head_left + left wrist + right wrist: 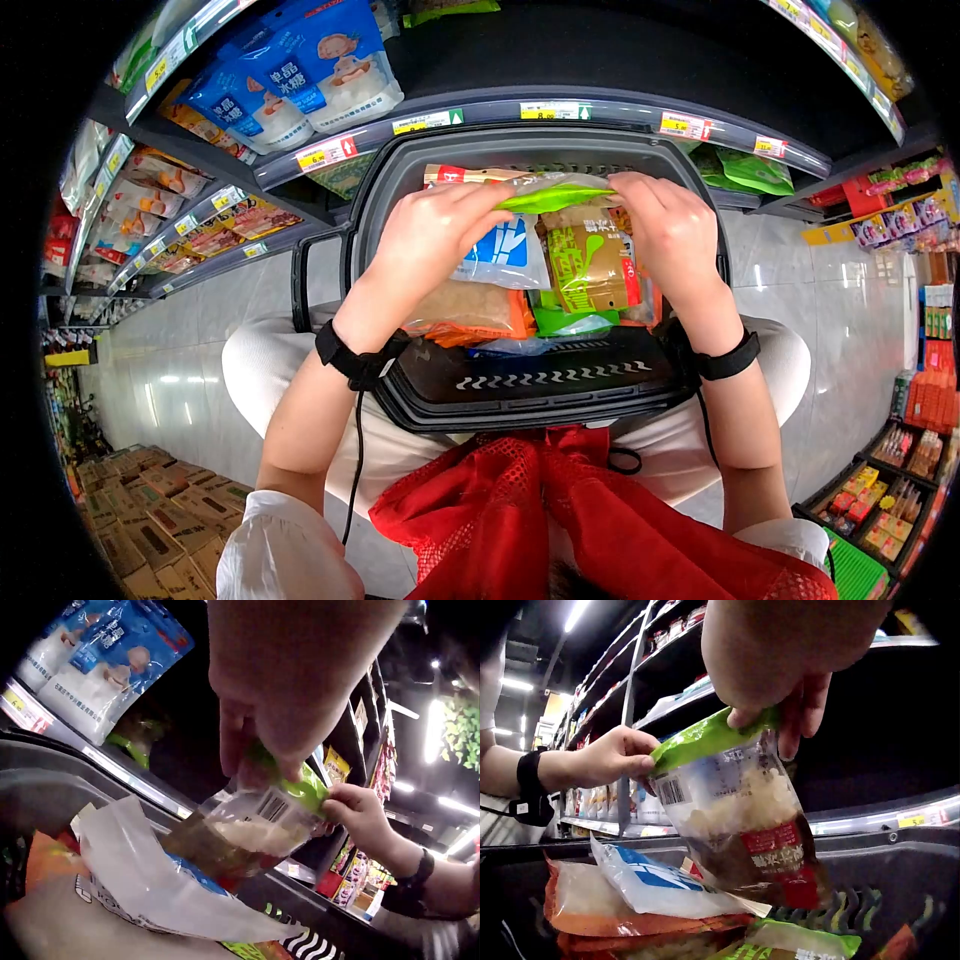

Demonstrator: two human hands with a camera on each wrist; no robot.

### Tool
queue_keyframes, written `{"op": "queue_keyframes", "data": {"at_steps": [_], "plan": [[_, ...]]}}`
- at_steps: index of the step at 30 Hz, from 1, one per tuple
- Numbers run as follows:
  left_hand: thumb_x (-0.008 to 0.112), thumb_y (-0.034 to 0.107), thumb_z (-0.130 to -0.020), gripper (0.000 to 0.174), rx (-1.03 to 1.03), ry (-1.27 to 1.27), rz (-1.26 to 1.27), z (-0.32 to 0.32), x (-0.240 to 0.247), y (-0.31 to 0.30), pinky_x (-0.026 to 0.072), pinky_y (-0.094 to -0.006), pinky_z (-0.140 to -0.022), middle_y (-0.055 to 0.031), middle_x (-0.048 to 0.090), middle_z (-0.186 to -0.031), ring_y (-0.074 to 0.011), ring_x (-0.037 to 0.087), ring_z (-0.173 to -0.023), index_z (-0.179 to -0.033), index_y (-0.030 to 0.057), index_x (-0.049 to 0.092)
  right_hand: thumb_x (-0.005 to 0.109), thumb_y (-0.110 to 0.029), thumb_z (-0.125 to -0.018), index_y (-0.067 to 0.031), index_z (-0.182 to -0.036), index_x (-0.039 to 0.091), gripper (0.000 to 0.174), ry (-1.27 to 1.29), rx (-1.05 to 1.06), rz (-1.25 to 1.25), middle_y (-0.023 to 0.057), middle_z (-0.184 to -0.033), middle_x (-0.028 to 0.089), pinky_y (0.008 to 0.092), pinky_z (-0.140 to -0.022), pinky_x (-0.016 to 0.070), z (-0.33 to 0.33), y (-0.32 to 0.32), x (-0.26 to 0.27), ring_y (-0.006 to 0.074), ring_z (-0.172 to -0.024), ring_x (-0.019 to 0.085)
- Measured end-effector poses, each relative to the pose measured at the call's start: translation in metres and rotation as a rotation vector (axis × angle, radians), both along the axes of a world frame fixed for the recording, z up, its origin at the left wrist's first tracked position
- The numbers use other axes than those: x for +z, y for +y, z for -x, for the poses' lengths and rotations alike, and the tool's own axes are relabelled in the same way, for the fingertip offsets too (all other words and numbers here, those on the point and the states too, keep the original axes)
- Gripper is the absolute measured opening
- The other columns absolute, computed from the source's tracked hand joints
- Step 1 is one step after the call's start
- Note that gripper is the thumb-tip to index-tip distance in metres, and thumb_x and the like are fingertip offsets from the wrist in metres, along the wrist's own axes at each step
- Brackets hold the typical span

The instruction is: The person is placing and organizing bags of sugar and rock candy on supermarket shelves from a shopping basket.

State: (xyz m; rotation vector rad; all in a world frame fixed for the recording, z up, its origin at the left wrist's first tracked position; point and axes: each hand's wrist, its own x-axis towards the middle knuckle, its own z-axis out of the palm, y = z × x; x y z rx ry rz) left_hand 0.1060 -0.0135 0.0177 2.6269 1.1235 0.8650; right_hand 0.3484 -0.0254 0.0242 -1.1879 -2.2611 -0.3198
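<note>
Both hands hold a clear bag of pale lumps by its bright green top edge, over the basket. It has a barcode, a red label and a brown lower part in the right wrist view. My left hand pinches one end of the green strip, and my right hand pinches the other. Below the bag, inside the black basket, lie a white-and-blue bag, a gold pouch with green print and an orange-edged clear bag. Parts of these are covered by one another.
The basket stands between the person's knees, close against a shelf edge with price tags. Blue-and-white bags stand on that shelf at the left. Grey tiled floor shows on both sides, with cardboard boxes at the lower left.
</note>
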Motion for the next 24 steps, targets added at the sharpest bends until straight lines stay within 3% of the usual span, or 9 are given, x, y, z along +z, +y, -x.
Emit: {"op": "queue_keyframes", "data": {"at_steps": [7,12,16,20,24], "plan": [[0.064,0.008,-0.069,0.031,-0.049,-0.092,-0.009,0.001,-0.002,-0.002,0.0484,-0.0336,-0.07,-0.013,0.062,-0.087,-0.0285,0.06,-0.079,-0.099,0.0041,0.058,0.061,-0.006,-0.069,-0.0065,-0.08,0.058,0.012,0.194,-0.056,0.059,0.0062,-0.075,0.061,0.031,-0.058,0.0483,-0.003,-0.005,-0.001,0.0229,-0.068,0.059],[0.058,-0.002,-0.071,0.023,0.033,-0.176,-0.011,0.001,0.007,0.01,0.048,-0.0315,-0.065,-0.0132,0.062,-0.084,-0.0273,0.061,-0.075,-0.092,0.0029,0.06,0.061,-0.008,-0.072,-0.0046,-0.083,0.058,0.012,0.282,-0.046,0.071,0.0084,-0.078,0.061,0.0314,-0.059,0.0487,-0.002,-0.004,0.005,0.0252,-0.068,0.06],[0.059,-0.001,-0.071,0.019,0.106,-0.189,0.081,0.004,0.008,0.005,0.0476,-0.0288,-0.061,-0.0127,0.062,-0.083,-0.0236,0.062,-0.072,-0.09,0.0022,0.06,0.061,-0.007,-0.072,-0.0032,-0.084,0.058,0.013,0.309,-0.048,0.089,0.0091,-0.078,0.061,0.0318,-0.059,0.0488,-0.002,-0.006,0.005,0.0259,-0.068,0.06],[0.056,-0.001,-0.075,0.018,-0.02,-0.3,-0.026,-0.002,0.011,0.012,0.0476,-0.0291,-0.073,-0.0128,0.062,-0.094,-0.0233,0.061,-0.086,-0.092,0.0011,0.06,0.06,-0.005,-0.072,-0.002,-0.087,0.058,0.015,0.352,-0.015,0.131,0.0115,-0.082,0.061,0.0325,-0.062,0.0491,0.001,-0.004,0.006,0.0277,-0.072,0.06],[0.053,-0.002,-0.076,0.019,-0.021,-0.243,-0.007,-0.005,0.002,0.014,0.0465,-0.0297,-0.078,-0.0125,0.061,-0.098,-0.0242,0.059,-0.091,-0.094,0.0007,0.06,0.059,-0.002,-0.071,-0.0011,-0.09,0.058,0.019,0.356,0.024,0.22,0.0148,-0.085,0.06,0.0339,-0.066,0.0494,0.003,-0.007,-0.008,0.0304,-0.078,0.059]]}}
